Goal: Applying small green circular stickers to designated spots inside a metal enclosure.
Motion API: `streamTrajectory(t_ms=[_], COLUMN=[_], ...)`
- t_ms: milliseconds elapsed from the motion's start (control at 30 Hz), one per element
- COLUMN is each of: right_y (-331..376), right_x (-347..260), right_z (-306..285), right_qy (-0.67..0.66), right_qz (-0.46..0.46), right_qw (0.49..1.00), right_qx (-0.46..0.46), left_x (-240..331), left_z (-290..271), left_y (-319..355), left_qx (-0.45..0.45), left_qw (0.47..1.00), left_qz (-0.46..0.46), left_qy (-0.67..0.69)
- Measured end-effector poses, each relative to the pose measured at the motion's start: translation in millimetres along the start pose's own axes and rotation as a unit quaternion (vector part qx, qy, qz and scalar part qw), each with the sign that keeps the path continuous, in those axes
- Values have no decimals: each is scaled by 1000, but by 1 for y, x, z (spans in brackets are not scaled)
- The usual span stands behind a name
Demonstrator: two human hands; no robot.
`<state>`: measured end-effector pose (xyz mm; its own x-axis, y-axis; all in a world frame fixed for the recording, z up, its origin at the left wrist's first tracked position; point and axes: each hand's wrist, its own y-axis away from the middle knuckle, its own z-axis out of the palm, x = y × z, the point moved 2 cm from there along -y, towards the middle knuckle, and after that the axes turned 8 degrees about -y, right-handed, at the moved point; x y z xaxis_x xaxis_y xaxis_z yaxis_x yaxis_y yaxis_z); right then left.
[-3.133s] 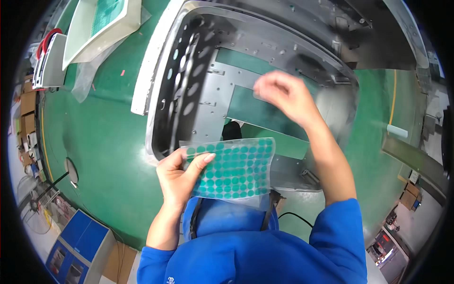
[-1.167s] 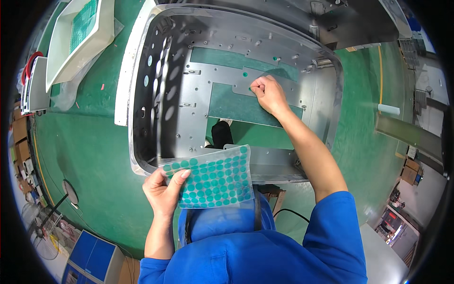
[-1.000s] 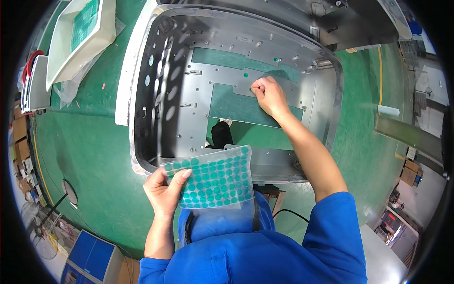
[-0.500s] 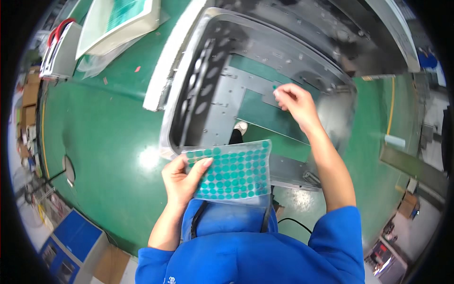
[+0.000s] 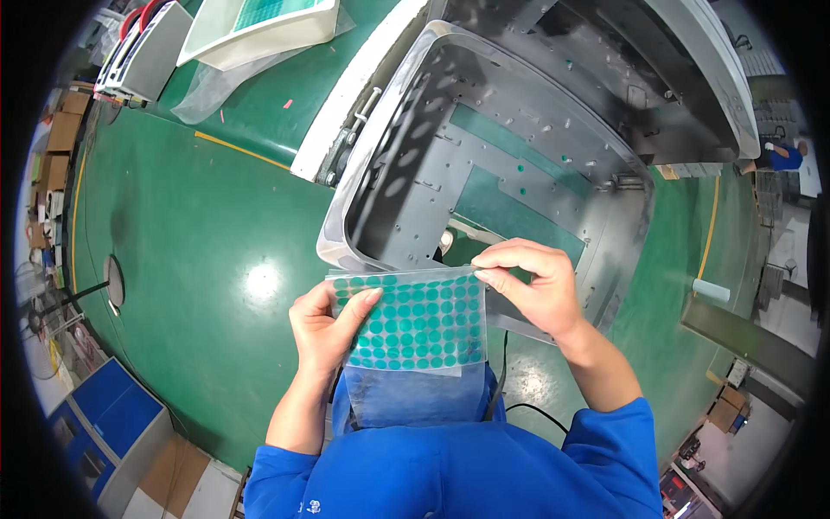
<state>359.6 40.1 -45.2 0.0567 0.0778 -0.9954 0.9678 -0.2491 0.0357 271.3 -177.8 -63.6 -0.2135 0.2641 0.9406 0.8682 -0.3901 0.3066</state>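
Note:
My left hand (image 5: 324, 324) is closed on the left edge of a clear sheet of green round stickers (image 5: 417, 322), its thumb lying on top. The sheet is held in front of my body, with clear film hanging below it. At the sheet's upper right corner, my right hand (image 5: 536, 285) pinches with thumb and forefinger; whether a single sticker is between the fingertips is too small to tell. Beyond the sheet lies a grey metal cabinet shell (image 5: 406, 221) with holes and studs in its panel. A few small green dots (image 5: 521, 191) show on that panel.
A green bench (image 5: 259, 112) at the upper left carries a cream tray (image 5: 259, 43) with green sheets in it, and plastic film. The cabinet's raised dark lid (image 5: 640, 78) stands at the far right. A round-headed stand (image 5: 114, 281) and blue-topped unit (image 5: 117, 402) are on the left.
My right hand has come back from over the cabinet panel to the sheet's upper right corner. My left hand keeps its hold. The view has shifted, with the cabinet now a little further right.

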Motion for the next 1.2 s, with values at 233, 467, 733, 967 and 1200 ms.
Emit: streamTrajectory(t_ms=[233,467,733,967,1200], right_y=[4,-46,-80,-83,-83], right_x=[10,69,154,151,149], right_z=[12,11,12,15,18], right_qy=[221,55,239,302,331], right_qz=[-279,38,110,123,119], right_qw=[934,997,965,945,936], right_qx=[-11,35,-9,-12,-1], left_x=[-11,-21,-60,-73,-71], left_z=[-4,-21,-55,-59,-60], left_y=[7,22,53,55,49], left_qx=[12,56,84,83,77], left_qw=[997,996,988,988,989], left_qz=[-70,-63,-81,-104,-107], left_qy=[38,17,-103,-74,-63])
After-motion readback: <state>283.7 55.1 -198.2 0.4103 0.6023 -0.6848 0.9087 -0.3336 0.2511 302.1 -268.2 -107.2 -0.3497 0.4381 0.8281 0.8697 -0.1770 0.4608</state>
